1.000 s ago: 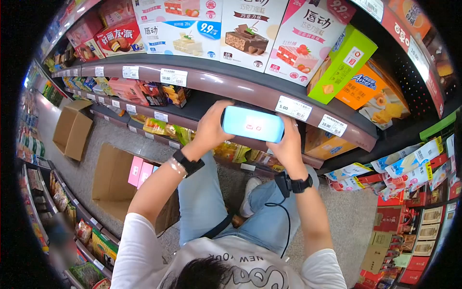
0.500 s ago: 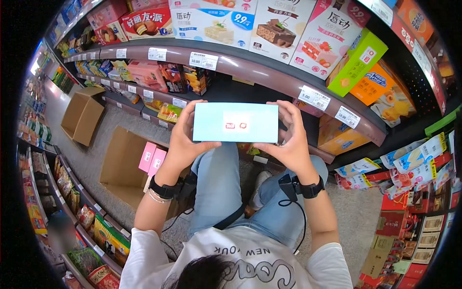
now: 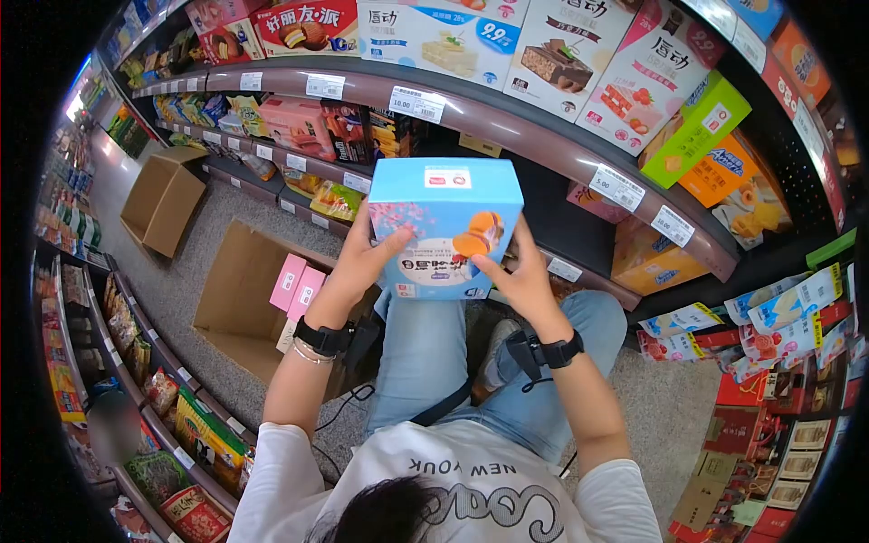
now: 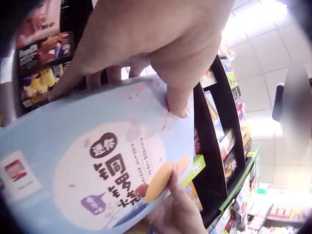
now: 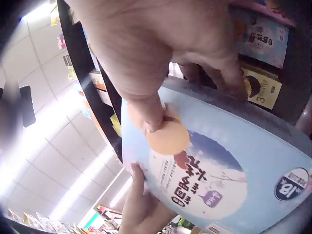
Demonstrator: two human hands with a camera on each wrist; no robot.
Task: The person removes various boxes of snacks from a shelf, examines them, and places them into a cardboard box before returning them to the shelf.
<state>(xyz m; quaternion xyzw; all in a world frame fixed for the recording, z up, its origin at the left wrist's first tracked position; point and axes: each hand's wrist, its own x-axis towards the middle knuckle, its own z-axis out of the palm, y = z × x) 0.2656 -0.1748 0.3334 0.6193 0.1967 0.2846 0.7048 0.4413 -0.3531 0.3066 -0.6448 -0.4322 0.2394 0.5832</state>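
Observation:
A light-blue box of dorayaki (image 3: 444,185), printed with pink blossoms and round filled pancakes, is held between both hands before the shelf, above the knees. My left hand (image 3: 360,262) grips its left edge, thumb lying on the printed face. On the other edge my right hand (image 3: 529,281) grips likewise, its thumb over the pancake picture. The left wrist view shows the box (image 4: 97,117) close up, fingers bent behind its edge. From the right wrist, the box (image 5: 258,131) shows a round price mark in one corner. Fingers behind the box are partly hidden.
Shelving with a brown front edge (image 3: 507,127) curves ahead, carrying cake boxes (image 3: 561,54) above and snack packs below. An open cardboard carton (image 3: 222,299) with pink boxes (image 3: 288,282) stands on the floor at left, another carton (image 3: 158,199) beyond. Hanging bags (image 3: 783,303) are at right.
The box has come back from the shelf edge toward the body and tilted, so its large printed face now shows below the narrow side. Both hands stay on its edges; the thumbs now lie on that face.

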